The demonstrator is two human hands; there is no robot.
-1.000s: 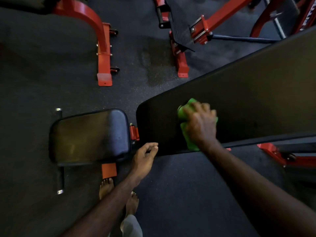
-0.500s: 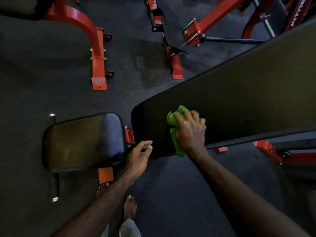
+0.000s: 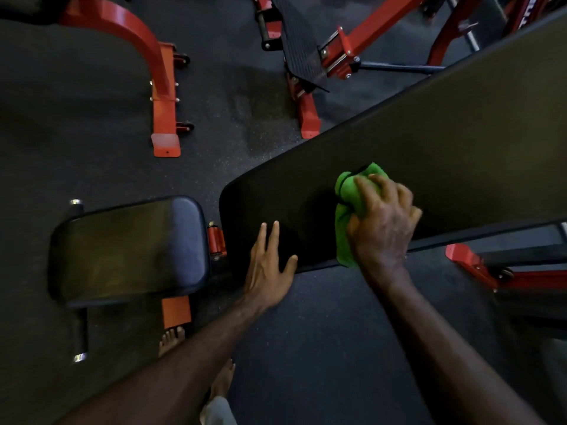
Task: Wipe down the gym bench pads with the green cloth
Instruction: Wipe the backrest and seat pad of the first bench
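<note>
Since the long pad (image 3: 414, 154) slopes up to the far right, the left hand (image 3: 270, 265) lies flat on its near left end, fingers straight and a bit spread, probably to brace while the other arm scrubs. The right hand (image 3: 383, 222) has its fingers curled over the bunched cloth (image 3: 346, 204), pressing it onto the pad near the near edge. The seat pad (image 3: 129, 250) sits just left, looks not wiped yet, hard to tell.

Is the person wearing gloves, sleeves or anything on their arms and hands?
No. The left hand and right hand are bare, with no gloves, rings or watch showing. Both forearms are uncovered; no sleeves reach into view.
</note>
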